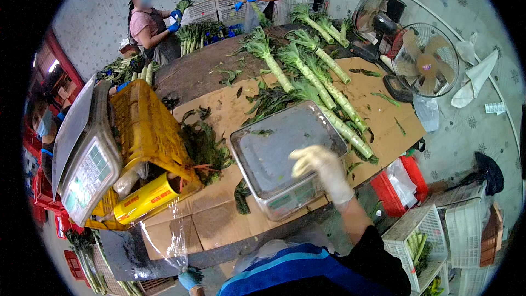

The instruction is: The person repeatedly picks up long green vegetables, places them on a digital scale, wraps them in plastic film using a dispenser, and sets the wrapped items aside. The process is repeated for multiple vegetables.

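with right hand (pixel 323 171) resting loose, grasping nothing, over scale pan (pixel 268 142) at centre frame: could nudge stalks (pixel 329 104) off the counter (pixel 219 219); left hand (pixel 190 278), lower left, grip unclear.

The scale tray (pixel 268 142) looks like dull, smooth metal. At its nine o'clock the yellow crate (pixel 148 126) is glossy plastic, resting on matt brown cardboard (pixel 219 216).

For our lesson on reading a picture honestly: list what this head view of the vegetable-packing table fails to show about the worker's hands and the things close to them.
- Right hand in a pale glove: motion-blurred over the flat metal scale pan; fingers and any contact unclear.
- Left hand in a blue glove: cut off by the lower edge; grip unclear.
- Yellow roll of clear wrapping film: far end hidden by the tipped yellow plastic crate.
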